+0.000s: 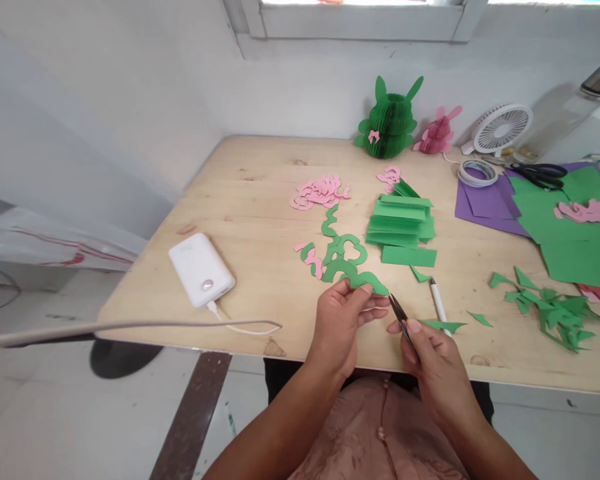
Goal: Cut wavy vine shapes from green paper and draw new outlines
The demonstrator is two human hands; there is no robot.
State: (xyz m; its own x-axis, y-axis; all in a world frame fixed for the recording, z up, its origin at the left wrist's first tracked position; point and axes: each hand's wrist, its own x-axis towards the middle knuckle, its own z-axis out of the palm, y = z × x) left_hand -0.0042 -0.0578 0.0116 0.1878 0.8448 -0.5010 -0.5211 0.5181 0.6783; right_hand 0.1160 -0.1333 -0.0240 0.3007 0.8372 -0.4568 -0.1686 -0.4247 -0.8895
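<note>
My left hand [337, 320] pinches a curved green paper piece [373, 281] near the table's front edge. Black scissors [399, 311] are gripped in my right hand [433, 360], their tips at the right end of that piece. Just beyond my left hand lie several curved green cut-outs [347, 248], with small green and pink pieces [315, 260] to their left. A pile of pink cut-outs [320, 192] sits farther back. Beside my right hand are a white pen [439, 303] and a green paper scrap [445, 326].
Folded green strips [400, 223] lie mid-table. Green offcuts [555, 310], green sheets [560, 247] and purple paper [485, 200] are at right. A green paper rabbit [391, 123], pink paper figure [436, 133], fan [503, 128] and bottle [565, 117] line the wall. A cabled power bank [200, 270] is left.
</note>
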